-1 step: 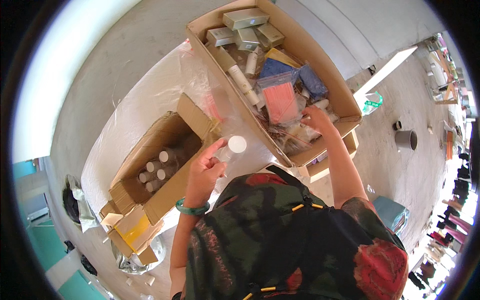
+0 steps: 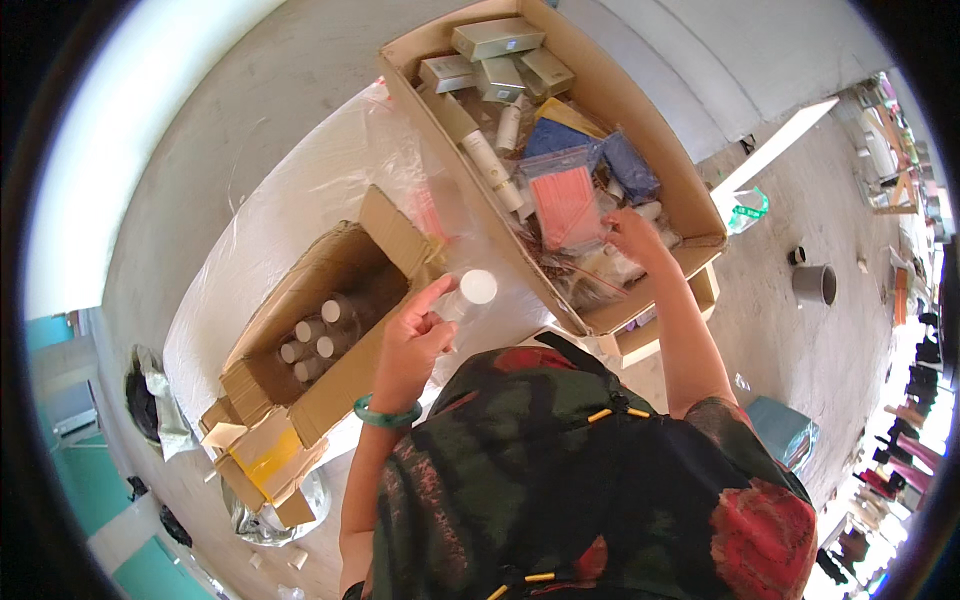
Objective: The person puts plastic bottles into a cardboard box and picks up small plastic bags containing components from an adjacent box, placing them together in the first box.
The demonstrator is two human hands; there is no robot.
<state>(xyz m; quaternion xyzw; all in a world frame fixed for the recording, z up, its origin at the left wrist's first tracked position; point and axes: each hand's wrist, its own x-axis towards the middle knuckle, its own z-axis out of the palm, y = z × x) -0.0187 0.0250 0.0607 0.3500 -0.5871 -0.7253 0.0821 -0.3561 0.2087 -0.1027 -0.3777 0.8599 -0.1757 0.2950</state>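
It looks to me like a workroom or storeroom for packaged goods; which of the two, I can't tell. The floor (image 2: pixel 745 355) is bare, grey and marked, with a grey bucket (image 2: pixel 815 284) out on it. Whitish plastic sheeting (image 2: pixel 300 195) covers the bench, where a small carton (image 2: pixel 370 365) holds white-capped bottles (image 2: pixel 333 312). Beside it, a large carton (image 2: pixel 650 100) is heaped with pale boxes (image 2: pixel 498 38) and a pink packet (image 2: pixel 563 205). Blurred clutter (image 2: pixel 905 395) lines one side, teal panels (image 2: pixel 95 490) the other.
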